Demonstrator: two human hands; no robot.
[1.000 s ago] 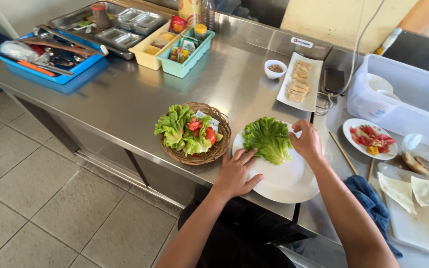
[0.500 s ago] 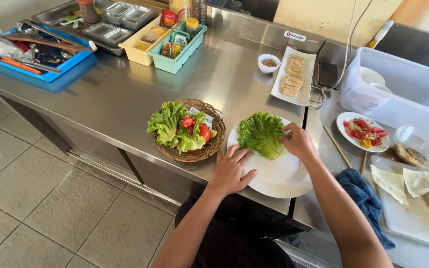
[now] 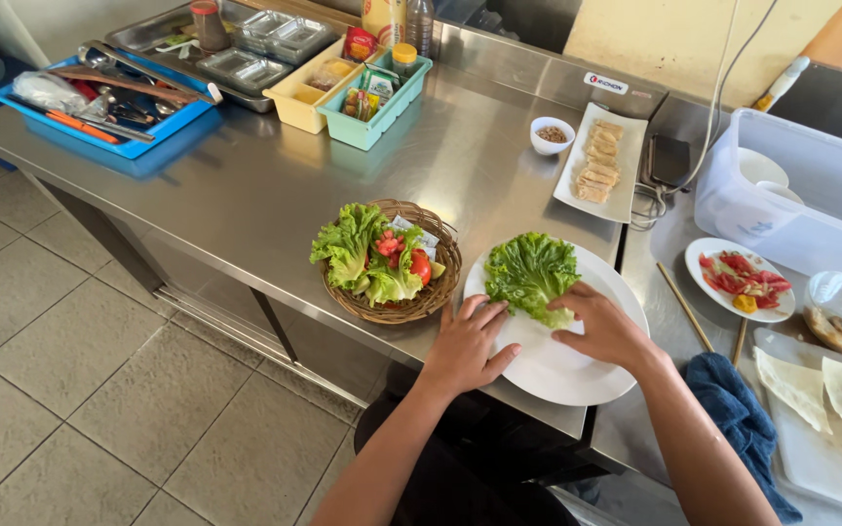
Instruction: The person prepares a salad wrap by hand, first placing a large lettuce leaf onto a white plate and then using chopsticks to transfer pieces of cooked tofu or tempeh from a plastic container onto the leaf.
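Note:
A round white plate (image 3: 562, 365) lies at the near edge of the steel counter, with a green lettuce leaf (image 3: 528, 273) on its far half. My left hand (image 3: 465, 341) rests flat on the plate's left rim, fingertips at the leaf's near left edge. Across the plate, my right hand (image 3: 601, 326) has its fingers spread and touching the leaf's near right edge. To the left of the plate stands a wicker basket (image 3: 431, 297) filled with lettuce and tomato pieces.
A long white dish of rolls (image 3: 598, 161) and a small sauce bowl (image 3: 552, 134) sit further back. At right are a plate of cut vegetables (image 3: 741, 279), chopsticks (image 3: 682, 307), a blue cloth (image 3: 733, 409), flat wrappers on a board (image 3: 821, 385) and a clear tub (image 3: 801, 195). Trays line the far left.
My right hand moved from the leaf's far right side to its near right edge. My left hand slid forward on the rim toward the leaf. The camera view shifted slightly.

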